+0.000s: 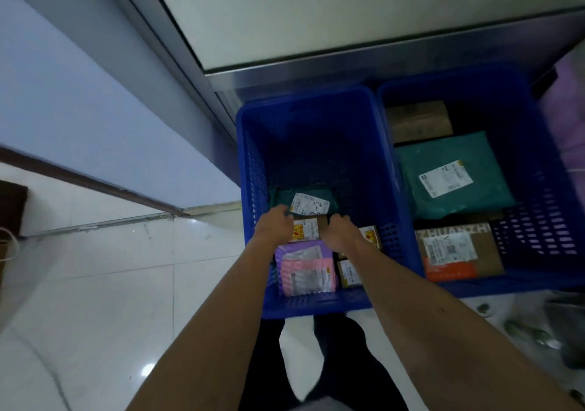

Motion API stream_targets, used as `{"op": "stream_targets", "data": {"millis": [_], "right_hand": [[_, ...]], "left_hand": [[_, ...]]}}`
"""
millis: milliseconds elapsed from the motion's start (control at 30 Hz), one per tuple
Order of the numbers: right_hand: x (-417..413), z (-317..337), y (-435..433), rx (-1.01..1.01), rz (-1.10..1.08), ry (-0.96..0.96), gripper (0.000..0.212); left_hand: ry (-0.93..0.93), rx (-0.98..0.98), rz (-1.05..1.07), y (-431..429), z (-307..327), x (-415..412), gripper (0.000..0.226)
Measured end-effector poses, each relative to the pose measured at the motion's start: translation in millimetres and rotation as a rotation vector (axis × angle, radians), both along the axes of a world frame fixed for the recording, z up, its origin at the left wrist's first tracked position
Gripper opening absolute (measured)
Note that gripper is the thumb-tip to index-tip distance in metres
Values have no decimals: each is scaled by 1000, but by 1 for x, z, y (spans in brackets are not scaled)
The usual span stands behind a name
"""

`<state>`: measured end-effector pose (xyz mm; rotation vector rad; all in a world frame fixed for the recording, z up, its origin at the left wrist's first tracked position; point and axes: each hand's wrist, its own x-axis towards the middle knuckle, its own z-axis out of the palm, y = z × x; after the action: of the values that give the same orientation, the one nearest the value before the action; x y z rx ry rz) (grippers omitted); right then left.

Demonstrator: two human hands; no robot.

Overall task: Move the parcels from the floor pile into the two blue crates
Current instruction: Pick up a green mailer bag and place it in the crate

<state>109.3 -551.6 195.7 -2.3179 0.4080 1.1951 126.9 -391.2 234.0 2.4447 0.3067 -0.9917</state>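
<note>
Head view: both hands reach down into the left blue perforated plastic crate (253,170). The left hand (276,225) and the right hand (340,232) are curled onto the two ends of a small brown cardboard box with a yellow-and-red sticker (308,230), gripping it low inside the crate. It looks light and stiff — holding it by its short ends seems sound, and the card should not slip.

Around it in this crate lie a dark green plastic mailer with a white label (304,200) just beyond, a purple poly mailer (300,249) and a pink poly mailer (308,276) nearer the body, and another small brown box (348,273) to the right.

The right blue plastic crate (538,220), touching the first, holds a large teal poly mailer (452,173) — soft and probably slippery — with a plain brown carton (418,120) behind it and an orange-edged printed cardboard box (459,252) in front.
</note>
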Motion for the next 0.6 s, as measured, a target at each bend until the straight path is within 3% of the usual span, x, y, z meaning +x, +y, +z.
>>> {"op": "stream_targets", "data": {"millis": [300,600], "right_hand": [[-3,59,46,69,33,-82,50],[-15,63,140,8,-48,-148,22]], "left_hand": [[-162,-31,58,50,80,-9,43],[-150,-67,80,175,76,-5,40]]}}
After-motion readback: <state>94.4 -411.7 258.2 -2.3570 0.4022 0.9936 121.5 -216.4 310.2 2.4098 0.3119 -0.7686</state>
